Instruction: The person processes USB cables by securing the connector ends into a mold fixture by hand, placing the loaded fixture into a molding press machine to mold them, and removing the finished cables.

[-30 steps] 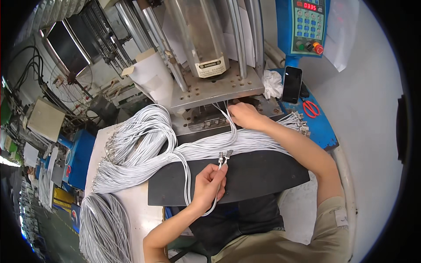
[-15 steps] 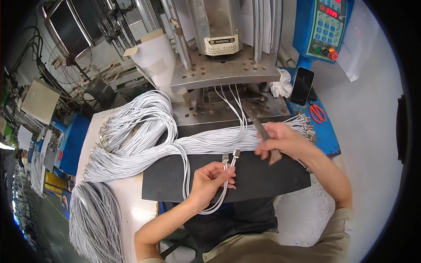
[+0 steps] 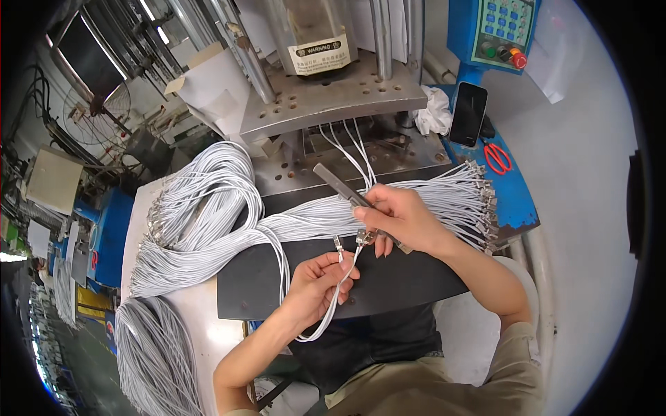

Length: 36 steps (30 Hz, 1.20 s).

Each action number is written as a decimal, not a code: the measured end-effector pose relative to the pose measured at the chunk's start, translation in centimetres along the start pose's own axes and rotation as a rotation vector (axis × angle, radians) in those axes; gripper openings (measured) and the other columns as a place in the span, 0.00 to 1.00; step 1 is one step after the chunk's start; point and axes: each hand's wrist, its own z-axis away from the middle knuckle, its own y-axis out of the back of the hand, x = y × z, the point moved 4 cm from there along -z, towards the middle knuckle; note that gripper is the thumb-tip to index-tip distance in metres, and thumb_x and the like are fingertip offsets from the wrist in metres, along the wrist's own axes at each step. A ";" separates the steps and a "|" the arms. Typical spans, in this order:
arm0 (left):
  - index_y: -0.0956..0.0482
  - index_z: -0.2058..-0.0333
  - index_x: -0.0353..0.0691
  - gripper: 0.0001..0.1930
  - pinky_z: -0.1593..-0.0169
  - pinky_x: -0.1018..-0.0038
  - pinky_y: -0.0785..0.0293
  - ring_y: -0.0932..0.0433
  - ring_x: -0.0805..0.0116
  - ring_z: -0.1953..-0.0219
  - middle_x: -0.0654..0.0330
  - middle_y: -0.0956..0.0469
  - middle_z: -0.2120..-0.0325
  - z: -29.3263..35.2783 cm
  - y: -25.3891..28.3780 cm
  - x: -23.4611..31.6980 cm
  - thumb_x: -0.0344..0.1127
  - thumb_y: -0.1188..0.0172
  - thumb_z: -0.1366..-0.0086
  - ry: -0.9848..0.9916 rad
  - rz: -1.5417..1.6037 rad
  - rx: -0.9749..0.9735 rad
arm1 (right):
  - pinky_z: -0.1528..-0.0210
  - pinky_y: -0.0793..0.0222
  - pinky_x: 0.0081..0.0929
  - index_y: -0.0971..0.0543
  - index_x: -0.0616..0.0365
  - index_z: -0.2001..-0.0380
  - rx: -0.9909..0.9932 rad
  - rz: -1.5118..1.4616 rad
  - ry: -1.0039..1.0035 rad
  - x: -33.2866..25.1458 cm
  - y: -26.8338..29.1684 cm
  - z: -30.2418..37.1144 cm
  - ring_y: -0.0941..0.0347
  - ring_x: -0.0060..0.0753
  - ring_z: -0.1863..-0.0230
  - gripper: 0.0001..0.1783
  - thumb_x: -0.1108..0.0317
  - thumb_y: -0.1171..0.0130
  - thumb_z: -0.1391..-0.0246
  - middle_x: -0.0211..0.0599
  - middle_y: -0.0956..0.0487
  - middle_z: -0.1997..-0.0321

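My left hand (image 3: 312,283) is closed on a pair of white cables (image 3: 329,313) just below their metal connectors, with the cables looping down beneath it. One metal connector (image 3: 338,244) stands up by my left fingertips. The other leans right and meets the fingertips of my right hand (image 3: 406,216). That hand grips a narrow flat metal bar (image 3: 336,182), which slants up to the left over a long bundle of white cables (image 3: 312,220). Behind it, a few white cables (image 3: 352,156) run into the gap of a metal press (image 3: 333,109).
A black work surface (image 3: 257,284) lies under my hands. A looped cable pile (image 3: 208,180) sits left, with a grey cable bundle (image 3: 156,350) nearer. A phone (image 3: 469,114), red-handled scissors (image 3: 497,158), crumpled white material (image 3: 434,111) and a blue control box (image 3: 501,35) are at the right.
My right hand has moved left with the metal bar, up to the connectors by my left hand. The bar now points up and left, and the two connectors are spread apart. The view has shifted slightly.
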 end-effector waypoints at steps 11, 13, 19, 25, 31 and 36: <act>0.22 0.50 0.33 0.12 0.78 0.80 0.40 0.31 0.82 0.77 0.62 0.19 0.69 0.1 -0.1 -0.2 0.34 0.39 0.25 0.008 -0.121 -0.044 | 0.87 0.38 0.18 0.26 0.60 0.58 0.000 0.302 0.141 0.5 -1.7 1.0 0.26 0.19 0.87 0.12 0.61 0.41 0.30 0.30 0.21 0.81; 0.21 0.52 0.32 0.11 0.78 0.80 0.38 0.29 0.82 0.77 0.62 0.19 0.71 0.3 -0.4 -0.3 0.34 0.39 0.26 -0.024 -0.291 0.009 | 0.87 0.40 0.21 0.25 0.61 0.59 0.009 0.263 0.130 0.8 -2.3 1.2 0.29 0.19 0.88 0.15 0.58 0.42 0.30 0.31 0.21 0.81; 0.17 0.61 0.30 0.10 0.72 0.78 0.25 0.21 0.78 0.72 0.61 0.18 0.74 1.0 -1.1 0.9 0.33 0.36 0.28 -0.134 -0.521 0.135 | 0.89 0.43 0.20 0.23 0.63 0.58 -0.041 -0.055 -0.112 1.2 -1.6 1.2 0.32 0.17 0.90 0.18 0.56 0.45 0.28 0.34 0.22 0.80; 0.15 0.63 0.29 0.11 0.64 0.76 0.20 0.19 0.75 0.70 0.59 0.16 0.71 0.9 -0.1 1.0 0.34 0.36 0.28 -0.118 -0.440 -0.002 | 0.89 0.45 0.18 0.20 0.64 0.54 -0.133 -0.073 -0.177 0.9 -1.1 1.3 0.34 0.16 0.90 0.20 0.55 0.46 0.27 0.36 0.22 0.78; 0.15 0.61 0.29 0.11 0.63 0.77 0.22 0.20 0.75 0.70 0.58 0.15 0.69 0.6 -0.3 0.9 0.34 0.36 0.27 -0.109 -0.446 -0.047 | 0.89 0.45 0.17 0.19 0.65 0.52 -0.155 -0.028 -0.184 0.8 -1.5 1.5 0.34 0.16 0.90 0.20 0.56 0.48 0.26 0.35 0.22 0.78; 0.15 0.61 0.31 0.10 0.66 0.78 0.24 0.21 0.76 0.72 0.60 0.16 0.71 0.7 -0.4 0.7 0.34 0.37 0.27 -0.126 -0.479 0.037 | 0.88 0.44 0.17 0.21 0.63 0.50 -0.190 -0.081 -0.193 1.0 -1.6 1.7 0.33 0.16 0.89 0.23 0.52 0.38 0.33 0.34 0.22 0.78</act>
